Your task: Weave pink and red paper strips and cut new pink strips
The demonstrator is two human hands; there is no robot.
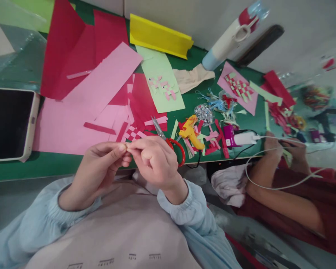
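At near edge of green table, we hold left hand and right hand tip to tip, both pinched; what lies between, we cannot tell. Red-and-pink woven paper shows just beyond fingertips, orange-red-handled scissors to right. For careful work, we should pinch lightly, steady both wrists, avoid creasing paper.

Rectangular pink sheets look like matt paper; scissor blades shiny silver metal, their handles glossy orange-red plastic; the tiny yellowish piece in the fingers, too hidden to tell.
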